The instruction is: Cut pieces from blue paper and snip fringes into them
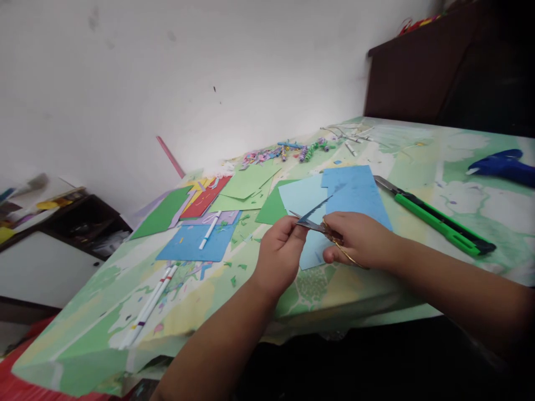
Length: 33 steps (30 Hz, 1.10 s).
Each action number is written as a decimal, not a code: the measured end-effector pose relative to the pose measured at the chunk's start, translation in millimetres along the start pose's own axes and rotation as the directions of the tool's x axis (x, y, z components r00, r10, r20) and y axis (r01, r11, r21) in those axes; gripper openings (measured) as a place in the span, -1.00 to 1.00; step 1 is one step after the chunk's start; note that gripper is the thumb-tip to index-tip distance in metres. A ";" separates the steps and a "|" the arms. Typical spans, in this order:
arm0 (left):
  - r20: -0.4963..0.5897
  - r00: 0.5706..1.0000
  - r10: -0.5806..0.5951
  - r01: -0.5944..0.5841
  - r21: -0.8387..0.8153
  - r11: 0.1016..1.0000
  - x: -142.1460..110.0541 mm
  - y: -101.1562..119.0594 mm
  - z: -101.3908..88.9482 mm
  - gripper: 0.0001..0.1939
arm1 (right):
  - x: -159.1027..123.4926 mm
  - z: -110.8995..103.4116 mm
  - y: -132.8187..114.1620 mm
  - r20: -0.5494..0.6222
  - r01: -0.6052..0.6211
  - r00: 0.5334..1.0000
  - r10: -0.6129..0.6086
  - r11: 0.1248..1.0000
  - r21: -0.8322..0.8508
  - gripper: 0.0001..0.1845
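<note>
My right hand (361, 239) is closed around the gold handles of a pair of scissors (311, 225). The blades point left, parted around a narrow blue strip (316, 210), whose far edge looks jagged or fringed. My left hand (280, 253) pinches the near end of that strip between thumb and fingers, close to the scissor tips. Beneath both hands lie a light blue sheet (303, 195) and a darker blue sheet (351, 189) with a notched corner. Part of the scissor handles is hidden by my right fingers.
A green box cutter (443, 223) with its blade out lies to the right, near a blue tool (504, 166). Coloured sheets (200, 242), white markers (152, 303) and green scraps cover the left. Curled paper pieces (303, 153) line the back by the wall.
</note>
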State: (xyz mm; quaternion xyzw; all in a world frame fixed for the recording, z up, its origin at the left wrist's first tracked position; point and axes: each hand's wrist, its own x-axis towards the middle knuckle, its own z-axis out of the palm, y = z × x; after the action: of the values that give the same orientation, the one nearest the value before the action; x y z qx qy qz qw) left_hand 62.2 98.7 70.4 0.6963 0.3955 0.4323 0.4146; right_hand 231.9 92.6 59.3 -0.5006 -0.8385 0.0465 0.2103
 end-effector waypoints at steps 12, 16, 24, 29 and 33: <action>-0.013 1.000 -0.024 0.025 0.073 0.997 2.9 0.8 1.2 -0.81 | 1.0 2.7 1.8 0.024 -0.014 1.000 0.016 0.998 -0.060 -0.56; -0.010 0.999 -0.031 0.032 0.089 0.995 2.8 0.9 0.8 -0.80 | 1.7 2.2 1.1 0.031 -0.034 0.999 0.037 0.996 -0.088 -0.50; -0.019 0.999 -0.049 0.050 0.071 0.996 3.8 -1.9 1.3 -0.84 | 2.0 -0.8 -1.1 0.052 -0.068 0.996 0.073 0.993 -0.098 -0.47; -0.020 0.997 -0.077 0.079 0.067 0.995 3.7 0.0 2.4 -0.82 | 3.5 0.2 3.0 0.034 -0.074 0.996 0.078 0.992 -0.098 -0.46; 0.015 0.993 -0.116 0.116 0.043 0.992 4.1 5.4 2.9 -0.83 | 4.8 -0.7 6.3 0.049 -0.088 0.994 0.093 0.992 -0.092 -0.49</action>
State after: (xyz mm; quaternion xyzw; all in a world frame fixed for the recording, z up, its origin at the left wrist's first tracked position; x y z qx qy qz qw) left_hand 67.2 99.9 75.7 0.6844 0.4408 0.3931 0.4276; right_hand 235.4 99.8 59.6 -0.5454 -0.8216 0.0319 0.1628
